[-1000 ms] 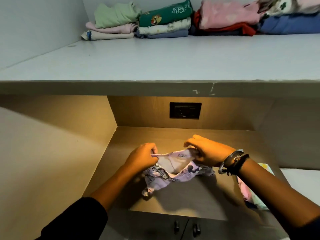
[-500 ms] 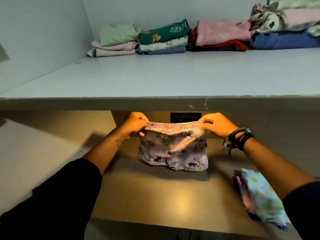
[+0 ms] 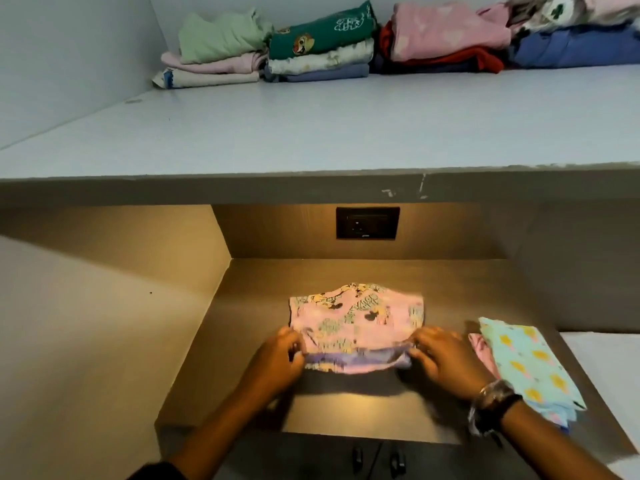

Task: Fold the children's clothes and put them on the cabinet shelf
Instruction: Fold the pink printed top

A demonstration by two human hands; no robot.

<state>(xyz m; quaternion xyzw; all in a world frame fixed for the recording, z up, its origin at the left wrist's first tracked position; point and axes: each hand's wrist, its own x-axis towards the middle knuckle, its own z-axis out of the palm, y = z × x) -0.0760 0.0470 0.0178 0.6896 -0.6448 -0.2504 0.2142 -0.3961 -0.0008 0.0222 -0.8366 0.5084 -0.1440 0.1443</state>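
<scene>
We see the printed pink shorts lying flat on the brown counter, spread away from us, with the near edge — the waistband side, showing a purple band — pinched at both ends. Our left hand grips the near-left corner, fingers curled tight around the fabric; our right hand grips the near-right corner the same way, so both hands are closed on the shorts, one at each end of the waistband. The far hem of the garment rests on the counter beyond the hands, slightly blurred. A dark bracelet sits on the right wrist. Just to the right of the right hand lies a pale blue garment with yellow shapes, on top of something pink at the counter's right edge; it is close to the right wrist, and we cannot tell if it touches. Well beyond the hands, on the back wall under the shelf, is a dark socket plate. Above and beyond both hands runs the grey cabinet shelf; at its far side stand folded stacks — a green top over pink on the left, a dark green printed piece on a pile in the middle, pink over red further right, and blue fabric at the far right.
</scene>
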